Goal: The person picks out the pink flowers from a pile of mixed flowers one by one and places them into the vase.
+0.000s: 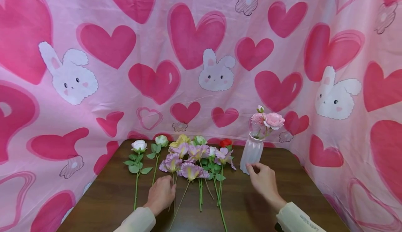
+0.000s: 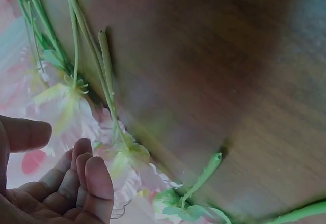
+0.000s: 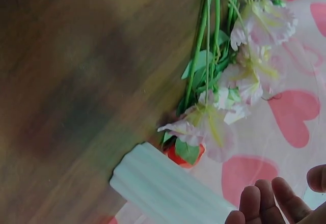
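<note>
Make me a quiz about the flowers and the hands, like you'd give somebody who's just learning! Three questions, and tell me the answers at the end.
1. Fill the gap: the ____ hand is nearer the vase.
2. True or false: the red flower stands in the vase.
3. What colour are the open blooms in the vase?
A. Yellow
B. Pink
C. White

Key:
1. Right: the right hand is by the foot of the vase.
2. False: it lies on the table.
3. B.
</note>
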A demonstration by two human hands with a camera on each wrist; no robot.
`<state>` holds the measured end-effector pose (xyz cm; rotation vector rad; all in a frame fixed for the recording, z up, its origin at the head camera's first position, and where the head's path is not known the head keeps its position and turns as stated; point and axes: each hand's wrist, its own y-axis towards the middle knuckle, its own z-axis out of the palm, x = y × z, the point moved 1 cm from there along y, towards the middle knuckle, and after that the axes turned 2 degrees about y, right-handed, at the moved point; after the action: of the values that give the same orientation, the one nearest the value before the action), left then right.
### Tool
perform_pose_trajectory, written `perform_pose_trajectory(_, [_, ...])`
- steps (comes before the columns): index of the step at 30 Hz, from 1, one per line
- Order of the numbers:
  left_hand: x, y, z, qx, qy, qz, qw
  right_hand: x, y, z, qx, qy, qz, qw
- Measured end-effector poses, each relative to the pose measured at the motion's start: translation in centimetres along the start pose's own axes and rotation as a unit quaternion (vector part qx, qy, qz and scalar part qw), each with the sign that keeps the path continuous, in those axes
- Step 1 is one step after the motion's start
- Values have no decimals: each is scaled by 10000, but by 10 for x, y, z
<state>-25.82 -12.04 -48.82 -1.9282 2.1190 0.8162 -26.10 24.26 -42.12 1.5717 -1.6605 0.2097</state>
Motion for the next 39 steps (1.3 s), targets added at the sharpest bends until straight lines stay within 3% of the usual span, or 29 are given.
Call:
perform_pose_trajectory(8, [0,6,3,188,103,-298,9993,-5,-19,7,39,-29,-138,9999])
perform_pose_trajectory(23, [-3,13,9,238,199,-267,9992,-10,-54,23,253,-16,-260,9993])
perform_pose_trajectory(39, [6,27,21,381,272,-635,9969,-11,-60,25,286,56,-152,9995])
